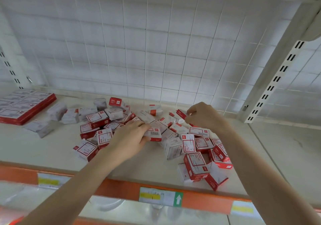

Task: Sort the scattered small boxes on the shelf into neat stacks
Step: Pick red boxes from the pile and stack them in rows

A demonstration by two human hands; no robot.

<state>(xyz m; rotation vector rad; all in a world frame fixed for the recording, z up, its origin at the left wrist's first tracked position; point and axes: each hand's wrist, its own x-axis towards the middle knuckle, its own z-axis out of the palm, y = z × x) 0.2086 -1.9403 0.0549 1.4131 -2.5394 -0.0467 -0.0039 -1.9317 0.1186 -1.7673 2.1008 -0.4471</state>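
Observation:
Several small red-and-white boxes lie in a loose heap across the middle of the white shelf. My left hand reaches into the heap and grips a box with a barcode label, thumb under it and fingers over its top. My right hand is farther back at the right of the heap and pinches a small red-and-white box by its end, held just above the pile. A few boxes lie apart at the left.
A flat red-edged tray pack of boxes sits at the far left of the shelf. A wire grid back panel closes the rear. A slotted upright stands at the right. The orange price rail runs along the front edge.

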